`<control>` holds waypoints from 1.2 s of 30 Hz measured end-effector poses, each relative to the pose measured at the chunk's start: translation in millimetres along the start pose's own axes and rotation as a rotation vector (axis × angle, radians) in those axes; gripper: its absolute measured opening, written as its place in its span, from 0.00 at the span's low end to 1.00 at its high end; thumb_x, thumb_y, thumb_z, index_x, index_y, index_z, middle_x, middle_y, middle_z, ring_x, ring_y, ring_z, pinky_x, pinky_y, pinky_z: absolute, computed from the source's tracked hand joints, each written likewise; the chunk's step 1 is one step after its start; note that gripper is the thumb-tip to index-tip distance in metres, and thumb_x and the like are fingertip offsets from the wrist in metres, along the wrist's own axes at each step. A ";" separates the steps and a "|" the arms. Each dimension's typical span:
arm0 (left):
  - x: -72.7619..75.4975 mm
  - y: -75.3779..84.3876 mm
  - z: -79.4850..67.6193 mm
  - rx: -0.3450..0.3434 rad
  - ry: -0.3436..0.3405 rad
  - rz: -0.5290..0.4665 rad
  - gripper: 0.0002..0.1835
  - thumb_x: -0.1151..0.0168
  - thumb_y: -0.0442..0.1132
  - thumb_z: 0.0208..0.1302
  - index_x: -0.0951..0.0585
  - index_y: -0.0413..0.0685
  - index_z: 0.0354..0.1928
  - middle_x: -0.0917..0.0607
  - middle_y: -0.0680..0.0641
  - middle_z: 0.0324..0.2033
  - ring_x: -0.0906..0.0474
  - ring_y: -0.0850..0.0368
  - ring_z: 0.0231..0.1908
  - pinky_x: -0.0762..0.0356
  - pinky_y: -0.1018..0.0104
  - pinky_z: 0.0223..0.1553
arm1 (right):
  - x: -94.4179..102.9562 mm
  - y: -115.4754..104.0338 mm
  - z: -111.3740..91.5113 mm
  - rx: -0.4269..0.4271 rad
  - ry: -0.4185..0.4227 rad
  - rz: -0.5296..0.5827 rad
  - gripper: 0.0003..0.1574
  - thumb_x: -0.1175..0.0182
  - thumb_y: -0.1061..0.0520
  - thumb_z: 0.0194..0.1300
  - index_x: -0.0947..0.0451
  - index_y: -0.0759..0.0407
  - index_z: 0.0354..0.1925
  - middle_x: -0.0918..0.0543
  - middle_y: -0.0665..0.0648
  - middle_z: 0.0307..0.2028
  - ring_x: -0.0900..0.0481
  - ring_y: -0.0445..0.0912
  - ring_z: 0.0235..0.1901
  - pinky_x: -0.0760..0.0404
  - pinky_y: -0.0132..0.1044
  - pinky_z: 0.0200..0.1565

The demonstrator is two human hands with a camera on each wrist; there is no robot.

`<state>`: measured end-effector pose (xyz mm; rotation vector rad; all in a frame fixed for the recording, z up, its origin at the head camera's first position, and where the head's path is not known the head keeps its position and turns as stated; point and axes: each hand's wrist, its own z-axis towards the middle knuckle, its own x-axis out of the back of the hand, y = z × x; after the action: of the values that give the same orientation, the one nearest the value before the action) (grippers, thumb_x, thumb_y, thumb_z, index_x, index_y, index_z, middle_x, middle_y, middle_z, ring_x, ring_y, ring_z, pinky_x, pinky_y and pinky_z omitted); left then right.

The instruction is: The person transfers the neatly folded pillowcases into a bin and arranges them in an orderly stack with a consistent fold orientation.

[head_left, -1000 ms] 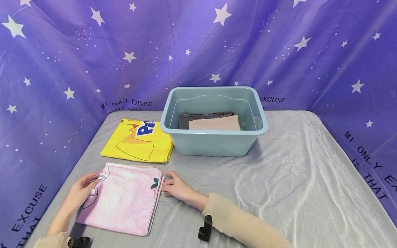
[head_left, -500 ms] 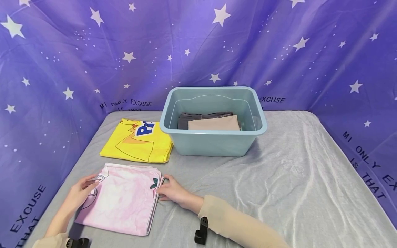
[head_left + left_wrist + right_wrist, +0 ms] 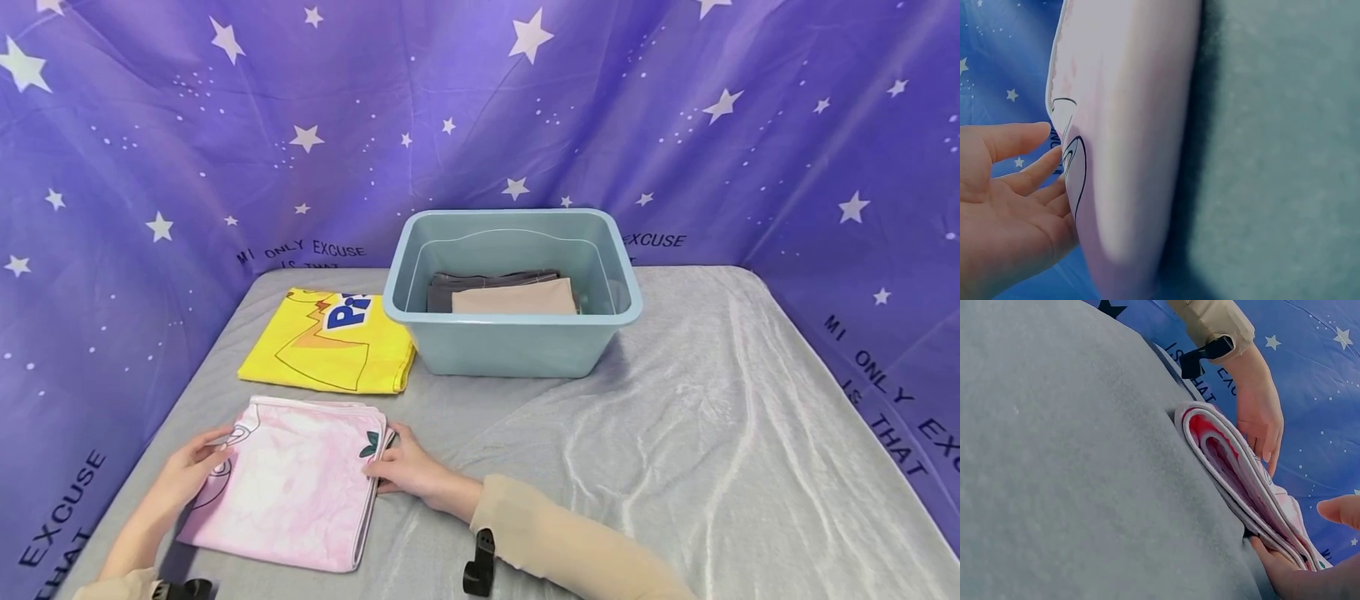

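A folded pink-and-white cloth (image 3: 292,483) with a green leaf print lies flat at the front left of the grey-covered table. At its left edge is my left hand (image 3: 183,472); in the left wrist view its fingertips (image 3: 1054,156) touch the cloth's side, and the thumb stands apart from it. My right hand (image 3: 412,472) is at the right edge. In the right wrist view its fingers (image 3: 1272,559) reach under the layered edge, while the thumb (image 3: 1338,511) is spread above the cloth. Parts of the fingers are hidden by the cloth.
Behind the pink cloth lies a folded yellow cloth (image 3: 330,358) with blue lettering. A blue-grey plastic bin (image 3: 513,346) stands at the back middle, holding a dark folded cloth (image 3: 442,292) and a beige one (image 3: 517,297). A purple starry curtain (image 3: 480,100) surrounds the table.
My right hand has moved left onto the pink cloth's right edge, its thumb now over the top. The left hand stays at the left edge. The head view has shifted slightly.
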<state>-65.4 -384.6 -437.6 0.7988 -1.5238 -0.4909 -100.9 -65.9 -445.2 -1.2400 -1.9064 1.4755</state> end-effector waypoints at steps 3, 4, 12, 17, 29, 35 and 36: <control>1.0 0.4 -0.4 0.010 -0.016 -0.027 0.28 0.46 0.42 0.65 0.37 0.24 0.58 0.27 0.69 0.35 0.34 0.83 0.33 0.33 0.80 0.32 | -2.1 1.5 1.3 0.009 -0.008 -0.004 0.50 0.42 0.67 0.57 0.62 0.67 0.67 0.18 0.59 0.36 0.19 0.46 0.32 0.18 0.39 0.36; 1.3 0.5 -0.5 0.015 -0.025 -0.031 0.29 0.46 0.42 0.65 0.37 0.25 0.58 0.27 0.70 0.35 0.34 0.83 0.33 0.33 0.79 0.32 | -2.6 2.2 1.7 0.009 -0.010 -0.005 0.50 0.41 0.67 0.57 0.63 0.66 0.67 0.18 0.59 0.37 0.19 0.46 0.32 0.18 0.39 0.35; 0.0 -1.5 -1.3 0.002 -0.040 -0.078 0.26 0.44 0.37 0.62 0.36 0.29 0.59 0.30 0.74 0.33 0.35 0.82 0.34 0.32 0.77 0.31 | -6.2 6.6 2.3 0.008 -0.004 0.021 0.50 0.43 0.71 0.57 0.63 0.65 0.67 0.20 0.61 0.44 0.18 0.51 0.34 0.18 0.42 0.32; 1.9 -3.8 -1.2 0.030 -0.065 -0.095 0.27 0.44 0.39 0.62 0.35 0.39 0.62 0.25 0.58 0.46 0.39 0.88 0.38 0.35 0.83 0.35 | -8.6 7.4 1.7 0.008 0.029 0.007 0.50 0.43 0.72 0.56 0.62 0.65 0.68 0.19 0.61 0.43 0.18 0.51 0.32 0.18 0.42 0.30; 3.3 -5.3 -0.7 0.008 -0.063 -0.271 0.25 0.41 0.36 0.60 0.29 0.55 0.60 0.26 0.72 0.45 0.37 0.90 0.40 0.34 0.88 0.38 | -11.0 6.4 -0.7 0.023 0.072 -0.012 0.48 0.44 0.73 0.56 0.58 0.64 0.67 0.18 0.59 0.40 0.19 0.49 0.27 0.18 0.41 0.27; 5.3 -4.3 -2.5 -0.032 -0.048 -0.427 0.24 0.41 0.29 0.58 0.24 0.66 0.52 0.27 0.79 0.38 0.33 0.87 0.40 0.33 0.88 0.36 | -11.3 3.4 -4.1 0.034 0.070 -0.003 0.47 0.45 0.74 0.56 0.56 0.64 0.68 0.19 0.59 0.40 0.19 0.49 0.26 0.18 0.41 0.28; 6.0 -3.5 -3.1 -0.027 -0.044 -0.420 0.24 0.41 0.29 0.58 0.24 0.66 0.52 0.27 0.79 0.38 0.33 0.87 0.39 0.34 0.88 0.35 | -11.5 2.8 -4.8 0.038 0.071 -0.001 0.47 0.45 0.74 0.56 0.56 0.64 0.68 0.19 0.59 0.40 0.19 0.49 0.26 0.18 0.41 0.28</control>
<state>-61.5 -390.9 -435.6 1.0991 -1.3870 -0.8408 -90.4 -72.9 -444.1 -1.2564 -1.8246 1.4416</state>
